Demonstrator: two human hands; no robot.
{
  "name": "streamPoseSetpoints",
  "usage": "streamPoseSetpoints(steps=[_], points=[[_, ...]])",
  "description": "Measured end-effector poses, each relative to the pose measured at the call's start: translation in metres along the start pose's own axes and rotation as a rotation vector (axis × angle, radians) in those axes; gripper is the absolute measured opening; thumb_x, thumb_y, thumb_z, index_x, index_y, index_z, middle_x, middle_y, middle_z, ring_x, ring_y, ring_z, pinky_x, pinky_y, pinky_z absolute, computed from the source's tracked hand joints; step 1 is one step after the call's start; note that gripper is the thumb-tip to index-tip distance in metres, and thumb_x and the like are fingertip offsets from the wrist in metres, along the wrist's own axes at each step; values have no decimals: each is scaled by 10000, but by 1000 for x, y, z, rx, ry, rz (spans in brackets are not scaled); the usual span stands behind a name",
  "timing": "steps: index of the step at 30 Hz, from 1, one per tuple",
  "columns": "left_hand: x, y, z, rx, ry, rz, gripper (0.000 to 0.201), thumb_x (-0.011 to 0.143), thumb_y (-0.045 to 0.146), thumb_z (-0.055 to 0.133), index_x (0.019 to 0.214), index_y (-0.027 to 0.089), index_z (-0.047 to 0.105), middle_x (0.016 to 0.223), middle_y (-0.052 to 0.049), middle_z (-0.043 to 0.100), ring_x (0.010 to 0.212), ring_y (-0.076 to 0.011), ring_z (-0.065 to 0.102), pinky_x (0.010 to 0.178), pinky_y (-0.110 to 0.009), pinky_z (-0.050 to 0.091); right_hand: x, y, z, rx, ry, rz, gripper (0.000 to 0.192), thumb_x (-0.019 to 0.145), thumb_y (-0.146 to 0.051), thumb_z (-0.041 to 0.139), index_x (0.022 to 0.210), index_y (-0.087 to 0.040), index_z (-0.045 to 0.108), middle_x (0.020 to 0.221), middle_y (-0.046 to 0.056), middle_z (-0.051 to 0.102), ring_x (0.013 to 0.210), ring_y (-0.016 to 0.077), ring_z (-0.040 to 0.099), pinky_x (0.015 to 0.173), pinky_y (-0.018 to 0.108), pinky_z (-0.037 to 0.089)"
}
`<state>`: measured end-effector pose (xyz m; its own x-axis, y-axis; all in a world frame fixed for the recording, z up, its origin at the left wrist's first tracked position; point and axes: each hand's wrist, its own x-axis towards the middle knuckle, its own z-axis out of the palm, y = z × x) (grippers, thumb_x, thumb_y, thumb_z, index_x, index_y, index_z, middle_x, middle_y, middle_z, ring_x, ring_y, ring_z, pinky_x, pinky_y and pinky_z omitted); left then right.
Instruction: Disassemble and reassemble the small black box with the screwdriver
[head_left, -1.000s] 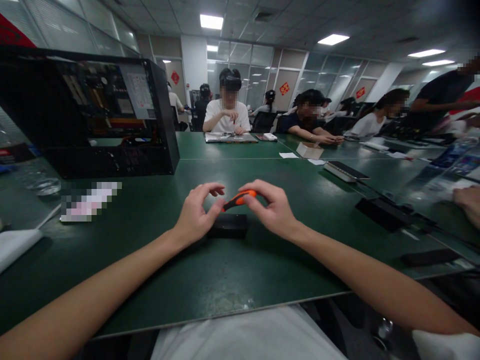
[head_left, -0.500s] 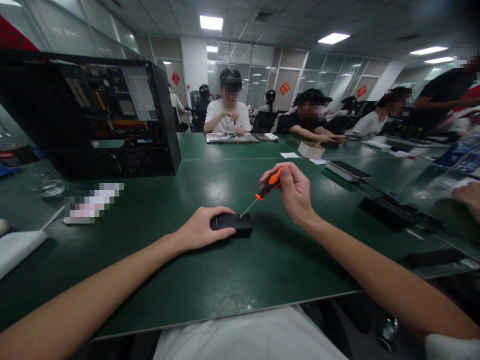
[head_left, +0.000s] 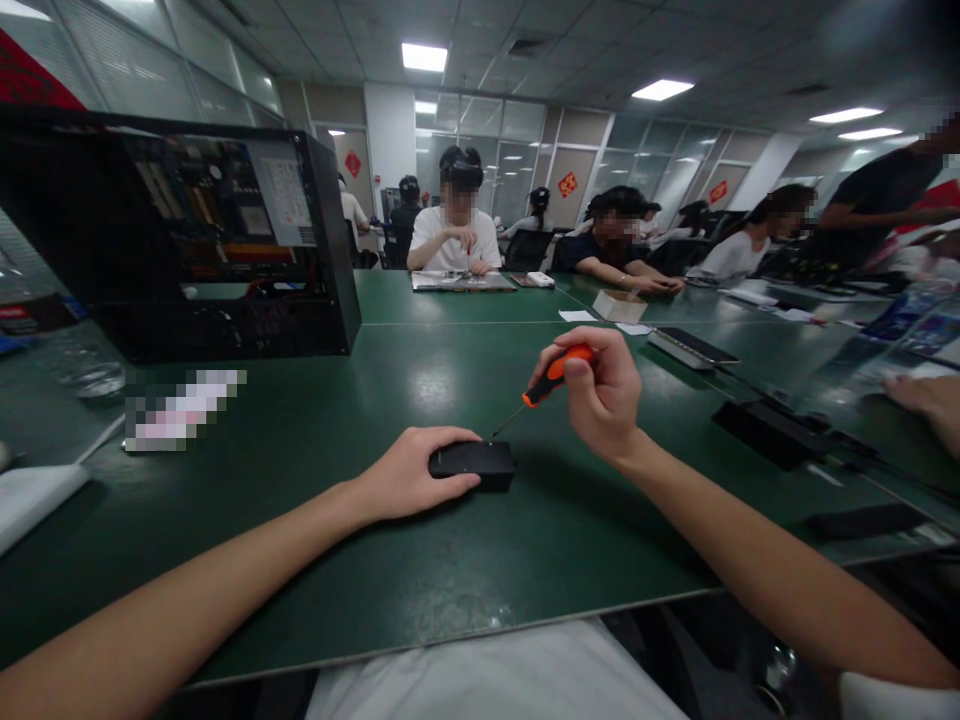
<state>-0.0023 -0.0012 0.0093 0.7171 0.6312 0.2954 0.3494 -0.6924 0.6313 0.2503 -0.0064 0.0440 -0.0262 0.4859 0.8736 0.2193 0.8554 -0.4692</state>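
A small black oblong box (head_left: pixel 487 462) lies on the green table (head_left: pixel 450 560) in front of me. My left hand (head_left: pixel 416 470) grips its left end, thumb along the near side and fingers along the far side. My right hand (head_left: pixel 606 390) is closed round the orange and black handle of a screwdriver (head_left: pixel 551 385). The shaft slants down to the left, and its tip is at the top of the box near the far right edge. Whether the tip touches the box I cannot tell.
An open black computer case (head_left: pixel 322 240) stands at the left, with a plastic bottle (head_left: pixel 90 365) beside it. To the right lie a black adapter-like block (head_left: pixel 769 432) with cables and a dark flat device (head_left: pixel 694 347). A person (head_left: pixel 456 235) sits across the table.
The screwdriver and my right hand have shifted a little right, the shaft now tilted lower. The tip has moved towards the box's far edge. My left hand still grips the box.
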Motion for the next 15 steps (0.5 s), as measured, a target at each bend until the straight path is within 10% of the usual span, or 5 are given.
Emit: streamPoseSetpoints(steps=[15], points=[[0,9,8,8,18,-4,416,853,290,764,1253,203,693,1207,-59,753,1060,-251,705,974,-356,519,-1,0,1,-35,6,-57,161,1016,-392,550,1104,-260,579,790,-25,679,598,116,664,550,246,555]])
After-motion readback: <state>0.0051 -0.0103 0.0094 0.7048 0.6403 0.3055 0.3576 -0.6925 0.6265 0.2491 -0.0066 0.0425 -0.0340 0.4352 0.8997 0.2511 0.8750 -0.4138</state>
